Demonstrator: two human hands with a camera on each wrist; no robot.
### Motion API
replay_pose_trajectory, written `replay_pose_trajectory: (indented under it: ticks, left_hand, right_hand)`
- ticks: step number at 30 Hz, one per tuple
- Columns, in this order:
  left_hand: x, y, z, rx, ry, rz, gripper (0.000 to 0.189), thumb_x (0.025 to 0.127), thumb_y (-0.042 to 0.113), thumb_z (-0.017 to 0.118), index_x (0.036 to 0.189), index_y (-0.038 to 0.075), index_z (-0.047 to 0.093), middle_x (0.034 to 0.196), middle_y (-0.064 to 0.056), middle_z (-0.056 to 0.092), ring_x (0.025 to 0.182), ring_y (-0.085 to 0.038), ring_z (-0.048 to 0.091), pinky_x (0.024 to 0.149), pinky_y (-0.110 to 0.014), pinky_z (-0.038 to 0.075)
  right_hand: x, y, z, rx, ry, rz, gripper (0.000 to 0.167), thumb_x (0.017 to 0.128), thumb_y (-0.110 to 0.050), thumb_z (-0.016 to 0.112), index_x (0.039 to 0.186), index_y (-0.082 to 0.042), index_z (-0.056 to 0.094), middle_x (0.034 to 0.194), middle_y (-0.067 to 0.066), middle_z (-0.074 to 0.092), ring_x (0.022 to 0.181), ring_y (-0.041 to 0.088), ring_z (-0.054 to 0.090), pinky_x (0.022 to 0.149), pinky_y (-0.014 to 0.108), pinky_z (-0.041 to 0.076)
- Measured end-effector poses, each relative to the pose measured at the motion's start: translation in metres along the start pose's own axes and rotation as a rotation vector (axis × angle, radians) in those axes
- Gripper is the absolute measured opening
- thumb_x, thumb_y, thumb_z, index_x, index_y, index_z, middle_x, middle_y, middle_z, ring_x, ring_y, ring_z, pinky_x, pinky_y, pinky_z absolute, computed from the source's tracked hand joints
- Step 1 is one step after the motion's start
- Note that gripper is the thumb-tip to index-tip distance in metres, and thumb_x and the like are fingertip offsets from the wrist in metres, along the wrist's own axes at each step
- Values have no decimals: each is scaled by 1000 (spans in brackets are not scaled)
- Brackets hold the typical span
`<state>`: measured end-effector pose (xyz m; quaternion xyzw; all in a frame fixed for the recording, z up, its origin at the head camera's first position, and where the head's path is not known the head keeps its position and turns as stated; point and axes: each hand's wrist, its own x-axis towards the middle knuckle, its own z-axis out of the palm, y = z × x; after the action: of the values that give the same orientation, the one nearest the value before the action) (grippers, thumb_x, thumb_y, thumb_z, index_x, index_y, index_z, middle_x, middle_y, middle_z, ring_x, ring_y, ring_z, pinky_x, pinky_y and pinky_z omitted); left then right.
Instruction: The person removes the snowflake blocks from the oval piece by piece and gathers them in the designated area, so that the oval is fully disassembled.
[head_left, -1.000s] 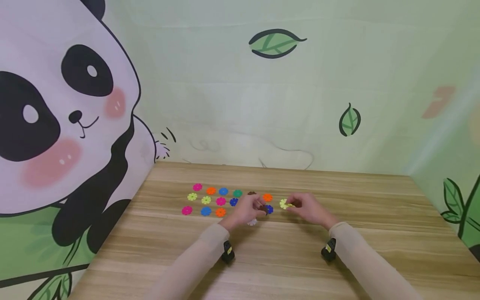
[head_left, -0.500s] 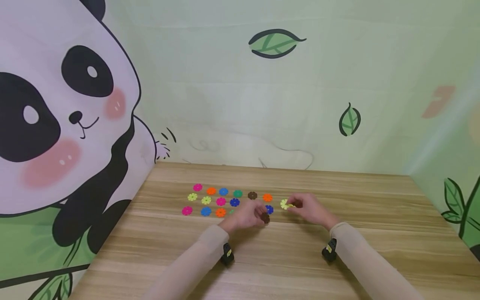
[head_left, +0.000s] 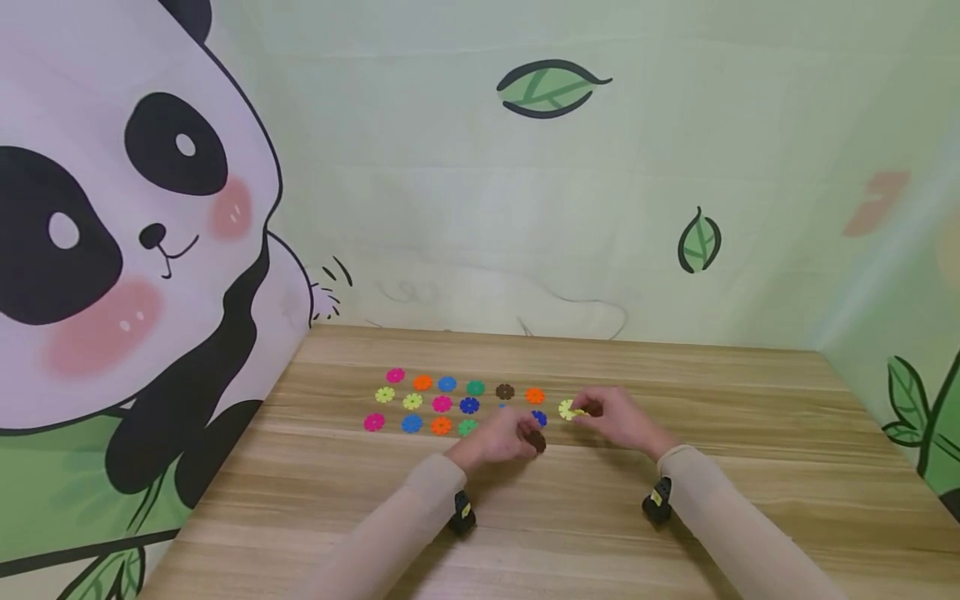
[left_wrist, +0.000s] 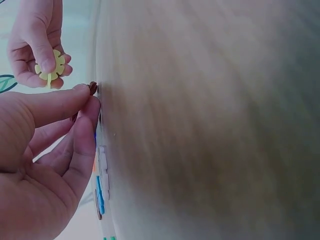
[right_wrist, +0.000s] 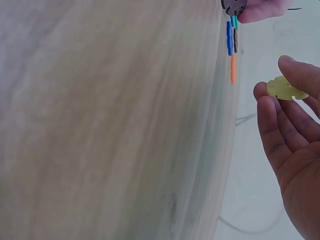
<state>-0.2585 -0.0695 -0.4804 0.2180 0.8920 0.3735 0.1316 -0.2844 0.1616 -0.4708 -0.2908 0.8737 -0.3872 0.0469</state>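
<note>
My left hand pinches a brown notched plastic disc between thumb and fingertips, close over the front of the disc rows. The left wrist view shows this brown disc nearly edge-on. Off to the right, my right hand holds yellow notched discs between thumb and fingers. From the left wrist, one yellow disc faces the camera, and a thin yellow edge crosses it, like a second disc slotted in. The right wrist view has the yellow disc under the thumb.
Loose notched discs lie in rows on the wooden table, among them a pink disc, an orange disc, a green disc and a brown disc. My left hand hides part of the front rows. A panda-print wall stands behind.
My left hand has shifted forward-edge-ward, towards me and slightly right, carrying the brown disc. A brown disc in the back row has come into sight. The right hand has stayed in place.
</note>
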Motion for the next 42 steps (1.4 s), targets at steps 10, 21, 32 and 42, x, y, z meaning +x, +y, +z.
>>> replay_pose_trajectory:
  ticks: [10, 21, 32, 42]
  left_hand:
    - [-1, 4, -1, 37, 2, -13, 29, 76, 6, 77, 104, 5, 67, 93, -3, 65, 87, -15, 60, 80, -27, 48]
    - [1, 8, -4, -7, 65, -47, 14, 86, 11, 68, 100, 6, 69, 91, 0, 65, 82, -13, 59, 72, -25, 50]
    - [1, 15, -3, -231, 182, -106, 21, 93, 22, 60, 105, 6, 68, 93, -1, 66, 81, -15, 59, 70, -28, 51]
    - [7, 19, 6, -538, 166, -169, 19, 91, 13, 63, 105, -1, 63, 89, -7, 66, 85, -22, 66, 72, -30, 54]
  right_hand:
    - [-1, -3, -2, 6, -3, 12, 7, 86, -9, 69, 92, -11, 66, 91, -1, 66, 85, 15, 60, 76, 32, 50]
    - [-1, -3, -3, -8, -10, 14, 9, 85, -9, 70, 91, -11, 64, 88, -1, 65, 82, 14, 60, 73, 31, 51]
    - [-1, -8, -1, 15, -6, -5, 10, 83, -7, 71, 87, -10, 63, 86, 0, 66, 80, 15, 61, 72, 29, 51]
    - [1, -13, 7, 40, -3, -92, 12, 81, -4, 73, 85, -7, 62, 86, 0, 64, 82, 13, 61, 74, 27, 52]
